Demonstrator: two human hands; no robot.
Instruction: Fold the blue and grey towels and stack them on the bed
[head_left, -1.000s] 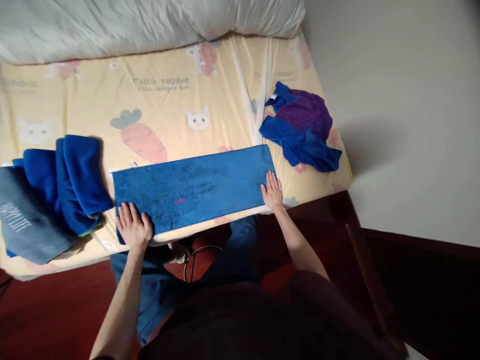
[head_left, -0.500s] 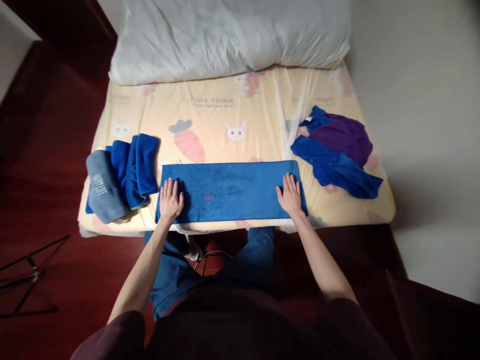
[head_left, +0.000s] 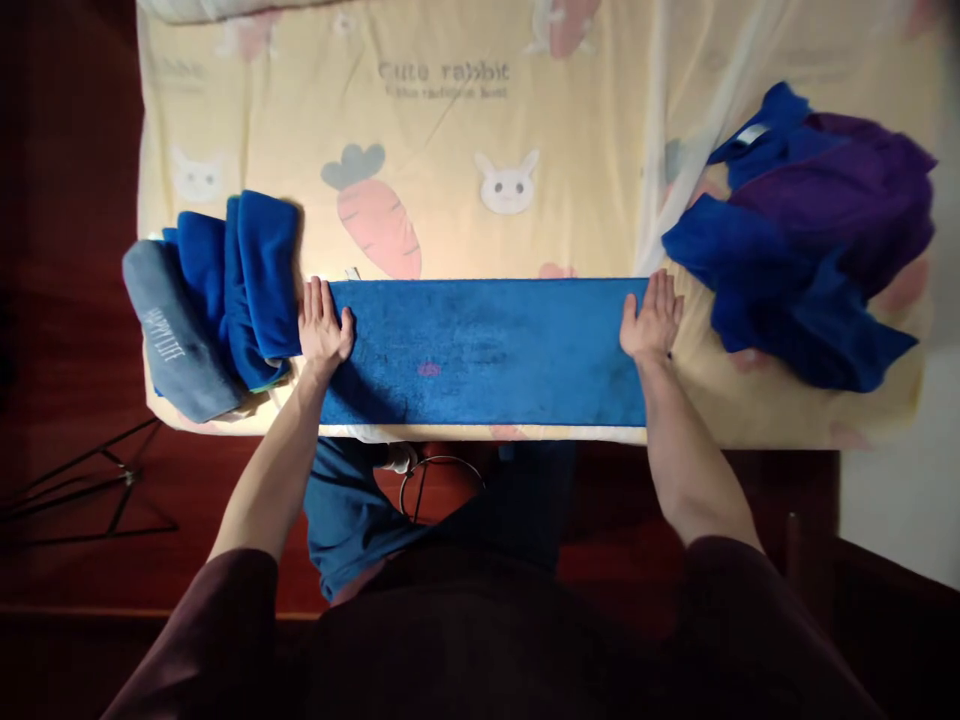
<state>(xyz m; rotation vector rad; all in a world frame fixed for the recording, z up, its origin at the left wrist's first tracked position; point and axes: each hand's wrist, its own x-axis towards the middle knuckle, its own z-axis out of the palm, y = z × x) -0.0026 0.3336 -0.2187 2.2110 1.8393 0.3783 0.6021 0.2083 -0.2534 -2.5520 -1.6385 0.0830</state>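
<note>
A long blue towel (head_left: 487, 350) lies flat along the near edge of the bed. My left hand (head_left: 322, 325) rests palm down on its far left corner, fingers stretched out. My right hand (head_left: 652, 318) lies flat on the far right corner, fingers out too. Neither hand grips anything. A small pink mark shows near the towel's middle.
The yellow bed sheet (head_left: 450, 140) has carrot and rabbit prints. A stack of folded blue and grey towels (head_left: 210, 300) sits at the left, touching my left hand. A crumpled blue and purple garment (head_left: 810, 240) lies at the right. A black wire stand (head_left: 90, 490) is on the floor.
Both hands slid from the towel's near corners up to its far corners. The camera moved closer and looks more straight down.
</note>
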